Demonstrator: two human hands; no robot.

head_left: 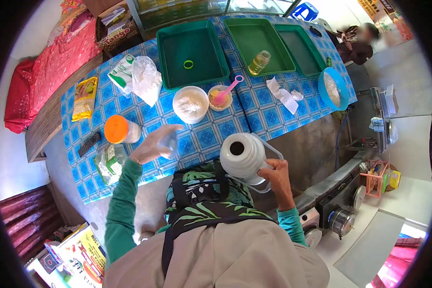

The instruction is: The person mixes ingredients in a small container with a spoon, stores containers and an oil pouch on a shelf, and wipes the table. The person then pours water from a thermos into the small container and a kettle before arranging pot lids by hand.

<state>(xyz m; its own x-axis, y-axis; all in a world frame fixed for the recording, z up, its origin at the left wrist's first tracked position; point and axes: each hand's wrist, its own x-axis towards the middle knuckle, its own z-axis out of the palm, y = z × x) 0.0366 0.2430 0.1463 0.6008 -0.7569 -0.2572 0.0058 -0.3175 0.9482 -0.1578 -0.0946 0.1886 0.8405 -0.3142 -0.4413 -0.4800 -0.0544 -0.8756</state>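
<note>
My right hand (277,175) grips the handle of a white vacuum flask (242,161), held just off the table's front edge. The flask's dark mouth is uncovered and faces up toward me. My left hand (153,145), pale as if in a thin glove, is above the table, its fingers curled round a clear, bluish cup (169,141). Close to it stands a jar with an orange lid (116,128). Beyond lie a white tub of flour (190,104) and a small bowl (221,102) with yellowish contents and a pink spoon (229,91).
Green trays (193,79) line the table's far side, one holding a jar of yellow oil (259,63). A blue basin (333,89) stands at the right corner. On the left are a yellow packet (85,98) and a remote (89,144). A stove (338,201) is right; another person (357,45) sits far right.
</note>
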